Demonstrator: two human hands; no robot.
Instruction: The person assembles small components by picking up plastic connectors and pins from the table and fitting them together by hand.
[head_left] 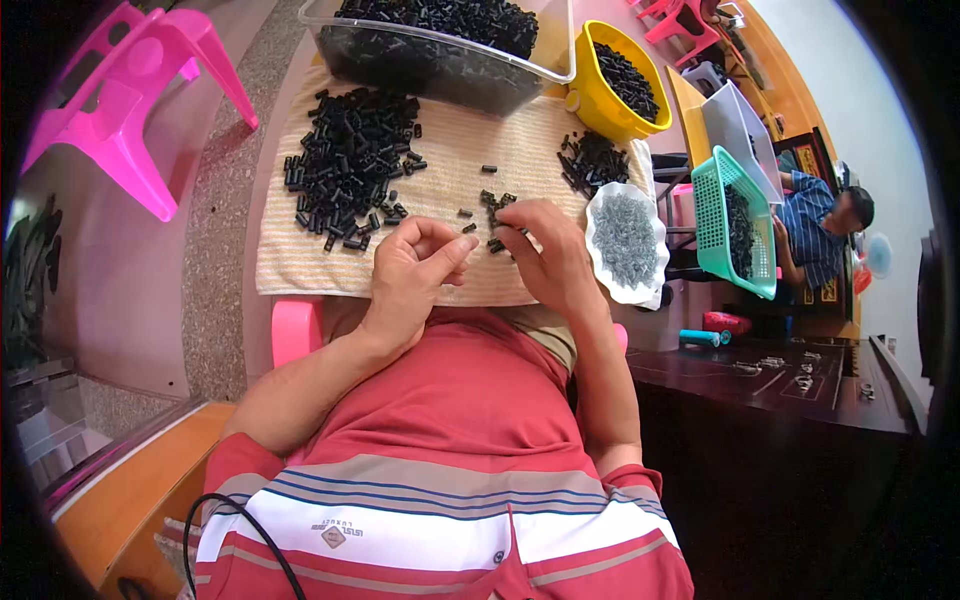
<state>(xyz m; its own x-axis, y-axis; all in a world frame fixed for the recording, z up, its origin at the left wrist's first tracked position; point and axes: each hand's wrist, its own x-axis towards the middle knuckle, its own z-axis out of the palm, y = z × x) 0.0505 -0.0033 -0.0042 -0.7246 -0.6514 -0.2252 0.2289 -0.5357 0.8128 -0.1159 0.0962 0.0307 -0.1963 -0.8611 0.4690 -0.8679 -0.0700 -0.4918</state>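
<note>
On a striped cloth [440, 130] in front of me, my left hand [410, 275] is closed, thumb pressed against the curled fingers. Whatever it pinches is too small or hidden to make out. To its right, my right hand [555, 260] has thumb and forefinger closed around a small black plastic part at a little cluster of such parts [490, 199]. A large heap of short black cylindrical parts [350, 160] lies beyond my left hand. Beside my right hand stands a white scalloped dish [596, 270] of small clear pieces [627, 240].
A clear plastic bin [430, 65] and a yellow basket [590, 95], both with black parts, stand at the far side. A smaller black pile [593, 163] lies nearby. At the right are a green basket [712, 225] and a seated person [808, 225]; a pink stool [130, 110] stands left.
</note>
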